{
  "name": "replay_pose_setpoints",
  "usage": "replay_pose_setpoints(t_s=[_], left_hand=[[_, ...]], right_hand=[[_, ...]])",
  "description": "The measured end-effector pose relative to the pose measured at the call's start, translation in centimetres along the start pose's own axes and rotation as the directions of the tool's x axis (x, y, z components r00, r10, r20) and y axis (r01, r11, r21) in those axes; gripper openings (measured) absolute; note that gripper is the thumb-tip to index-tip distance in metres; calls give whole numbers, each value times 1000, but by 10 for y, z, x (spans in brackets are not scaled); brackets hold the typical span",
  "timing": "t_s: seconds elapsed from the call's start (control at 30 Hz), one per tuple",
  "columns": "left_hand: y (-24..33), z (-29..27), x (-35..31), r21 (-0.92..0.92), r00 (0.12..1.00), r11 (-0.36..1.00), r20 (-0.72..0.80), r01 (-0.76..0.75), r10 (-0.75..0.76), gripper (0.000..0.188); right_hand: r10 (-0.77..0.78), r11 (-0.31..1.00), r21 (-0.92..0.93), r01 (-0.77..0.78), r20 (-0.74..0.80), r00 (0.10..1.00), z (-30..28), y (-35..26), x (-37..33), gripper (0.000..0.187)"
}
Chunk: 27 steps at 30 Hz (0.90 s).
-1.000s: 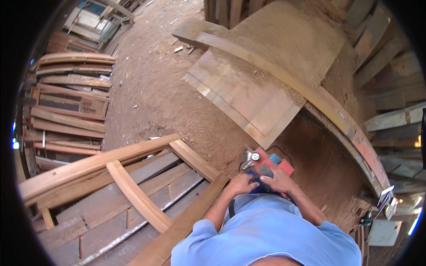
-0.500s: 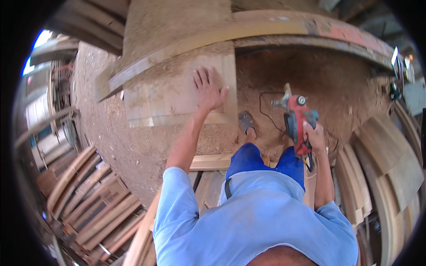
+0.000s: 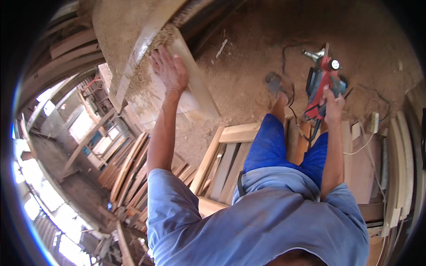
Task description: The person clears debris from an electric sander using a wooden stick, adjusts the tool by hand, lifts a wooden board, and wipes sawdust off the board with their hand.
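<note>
My right hand (image 3: 333, 104) grips a red and black electric hand planer (image 3: 316, 91) by its handle, held out over the ground at the right. The planer has a silver metal nozzle at its far end, and a dark cord trails from it. My left hand (image 3: 172, 73) reaches out flat with its fingers spread, against a pale wooden panel (image 3: 193, 82) at the upper left. Wood shavings (image 3: 141, 73) lie on the panel next to a long, straight wooden bar (image 3: 144, 42) that crosses it. Whether the fingertips press the panel or just brush the shavings, I cannot tell.
A light wooden frame (image 3: 242, 133) lies by my legs. Stacked boards (image 3: 128, 166) stand at the left, and more long boards (image 3: 395, 168) at the right with a pale cable (image 3: 368, 144) over them. The planer's dark cord (image 3: 284, 62) loops on the dirt floor near my foot.
The view has swung right, so the panel now appears slanted and farther left. My left hand has slid toward the shavings beside the bar. The right hand still holds the planer.
</note>
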<state>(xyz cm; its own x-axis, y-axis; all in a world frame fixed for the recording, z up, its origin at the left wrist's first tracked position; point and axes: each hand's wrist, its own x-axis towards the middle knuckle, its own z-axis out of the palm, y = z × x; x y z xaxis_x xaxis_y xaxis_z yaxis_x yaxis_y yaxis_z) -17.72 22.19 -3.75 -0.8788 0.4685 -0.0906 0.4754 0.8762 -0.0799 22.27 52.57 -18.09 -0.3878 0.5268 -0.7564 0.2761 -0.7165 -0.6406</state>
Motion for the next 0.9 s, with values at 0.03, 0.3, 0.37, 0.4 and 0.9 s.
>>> replay_pose_setpoints(t_s=[0.03,0.3,0.37,0.4,0.9], left_hand=[[-5,-4,2,-29,999,999,-35,-29,28,72],[3,-24,9,-69,994,994,64,89,-84,77],[-3,-28,14,-184,990,974,86,128,-114,79],[-7,-24,15,-300,985,940,101,164,-139,80],[-54,-37,27,-101,930,956,226,-274,290,69]], right_hand=[[-2,1000,-7,2,10,1000,-4,8,8,20],[108,994,-29,-108,-21,994,-57,81,51,24],[137,989,-44,-138,-31,990,-67,97,61,26],[135,988,-77,-137,-34,990,-72,104,65,27],[173,983,-50,-179,-99,980,-86,115,64,34]])
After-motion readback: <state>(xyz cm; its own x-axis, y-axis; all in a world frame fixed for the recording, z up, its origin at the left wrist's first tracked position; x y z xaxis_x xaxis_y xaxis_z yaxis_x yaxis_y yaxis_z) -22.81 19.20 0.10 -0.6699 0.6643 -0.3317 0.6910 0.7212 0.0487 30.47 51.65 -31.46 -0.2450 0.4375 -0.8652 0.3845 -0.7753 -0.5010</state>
